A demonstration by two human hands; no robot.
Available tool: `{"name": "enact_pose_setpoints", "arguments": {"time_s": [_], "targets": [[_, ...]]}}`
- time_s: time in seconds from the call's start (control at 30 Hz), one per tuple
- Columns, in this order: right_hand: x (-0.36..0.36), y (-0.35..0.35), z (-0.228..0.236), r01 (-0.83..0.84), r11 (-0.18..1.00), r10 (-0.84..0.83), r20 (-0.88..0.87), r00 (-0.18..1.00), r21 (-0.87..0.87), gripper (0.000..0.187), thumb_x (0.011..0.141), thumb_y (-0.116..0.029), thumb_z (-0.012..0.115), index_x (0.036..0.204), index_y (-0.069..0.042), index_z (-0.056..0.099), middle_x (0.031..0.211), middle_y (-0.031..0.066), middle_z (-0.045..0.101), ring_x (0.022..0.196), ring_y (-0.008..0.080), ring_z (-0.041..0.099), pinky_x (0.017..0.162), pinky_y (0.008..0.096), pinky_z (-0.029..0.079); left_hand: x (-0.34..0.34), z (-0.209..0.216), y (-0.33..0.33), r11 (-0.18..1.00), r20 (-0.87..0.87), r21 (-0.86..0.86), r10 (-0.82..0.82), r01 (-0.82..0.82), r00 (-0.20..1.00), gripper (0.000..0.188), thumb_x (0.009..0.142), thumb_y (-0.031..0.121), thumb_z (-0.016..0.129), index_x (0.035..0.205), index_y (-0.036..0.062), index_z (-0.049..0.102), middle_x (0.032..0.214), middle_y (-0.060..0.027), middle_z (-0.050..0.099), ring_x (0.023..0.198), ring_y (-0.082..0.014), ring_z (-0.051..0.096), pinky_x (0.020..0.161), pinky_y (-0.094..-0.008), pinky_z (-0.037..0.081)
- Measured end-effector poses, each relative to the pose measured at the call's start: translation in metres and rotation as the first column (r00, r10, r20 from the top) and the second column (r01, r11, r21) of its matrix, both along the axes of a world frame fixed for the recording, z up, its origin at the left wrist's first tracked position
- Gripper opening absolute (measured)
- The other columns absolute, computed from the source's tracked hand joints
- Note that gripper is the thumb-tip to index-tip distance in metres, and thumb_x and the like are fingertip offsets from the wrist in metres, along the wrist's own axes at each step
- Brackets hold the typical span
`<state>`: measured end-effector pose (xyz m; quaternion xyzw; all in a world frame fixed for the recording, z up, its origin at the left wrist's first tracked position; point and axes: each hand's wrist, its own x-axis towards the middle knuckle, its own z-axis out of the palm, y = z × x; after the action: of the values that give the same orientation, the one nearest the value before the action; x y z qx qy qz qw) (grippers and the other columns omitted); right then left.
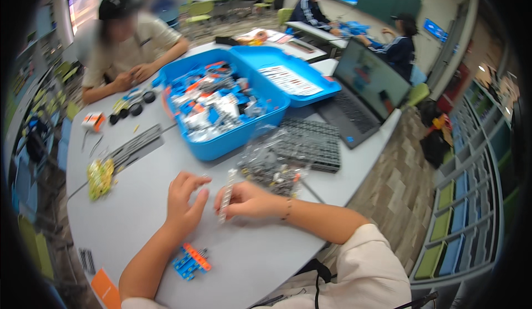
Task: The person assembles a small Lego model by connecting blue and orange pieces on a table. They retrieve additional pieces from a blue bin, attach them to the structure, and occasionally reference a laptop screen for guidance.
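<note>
My right hand [252, 201] is closed around a light grey studded building beam [228, 193], which stands nearly upright between thumb and fingers. Just left of it, my left hand [185, 201] is raised over the table with thumb and fingers apart. A tiny pale spot shows by its fingertips, too blurred to name. Below the left hand, near my forearm, lies a small assembly of blue and orange bricks [192, 261]. Beyond my right hand, clear plastic bags of small grey parts [269, 167] rest beside a stack of dark grey baseplates [310, 142].
A blue bin [221, 145] full of bricks stands mid-table, its blue lid [327, 90] alongside. An open laptop [354, 115] sits at right. Long grey beams [133, 145], a yellow bag of parts [100, 179] and black wheels [135, 109] lie left. Another person [130, 48] sits across.
</note>
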<state>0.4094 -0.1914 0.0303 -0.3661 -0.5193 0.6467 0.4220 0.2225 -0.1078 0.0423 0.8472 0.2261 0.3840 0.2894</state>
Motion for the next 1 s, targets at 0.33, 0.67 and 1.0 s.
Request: {"name": "enact_pose_setpoints", "arguments": {"time_s": [0.33,0.67,1.0], "targets": [[-0.021,-0.008,-0.015,-0.091,0.987,0.082,0.067,0.994,0.136,0.015,0.082,-0.01,0.058,0.093,0.001,0.058,0.088,0.0075,0.062,0.081,0.0144,0.062,0.071,0.028,0.053,0.004,0.013,-0.021,0.914,0.039,-0.354,-0.195,0.196,0.98,0.01,0.082,0.011,0.066,0.084,0.0006,0.066,0.083,-0.0055,0.057,0.077,-0.0144,0.053,0.073,-0.0284,0.043],[-0.017,-0.005,-0.007,0.029,0.999,-0.031,-0.043,0.999,-0.046,0.022,0.088,-0.017,0.067,0.098,0.0,0.056,0.092,0.006,0.063,0.085,0.0133,0.064,0.074,0.0276,0.055,0.001,0.013,-0.016,0.937,0.026,-0.32,-0.139,0.14,0.99,0.01,0.082,0.01,0.066,0.081,-0.0001,0.065,0.08,-0.0054,0.056,0.076,-0.0144,0.052,0.071,-0.0281,0.042],[-0.018,-0.004,-0.011,0.06,0.996,-0.064,-0.072,0.995,-0.06,0.022,0.086,-0.016,0.066,0.093,-0.001,0.052,0.089,0.0097,0.064,0.078,0.0158,0.066,0.067,0.0278,0.056,0.003,0.01,-0.014,0.943,0.012,-0.315,-0.112,0.11,0.994,0.011,0.081,0.01,0.067,0.082,-0.0002,0.065,0.077,-0.0051,0.054,0.075,-0.0143,0.051,0.07,-0.0277,0.041]]}}
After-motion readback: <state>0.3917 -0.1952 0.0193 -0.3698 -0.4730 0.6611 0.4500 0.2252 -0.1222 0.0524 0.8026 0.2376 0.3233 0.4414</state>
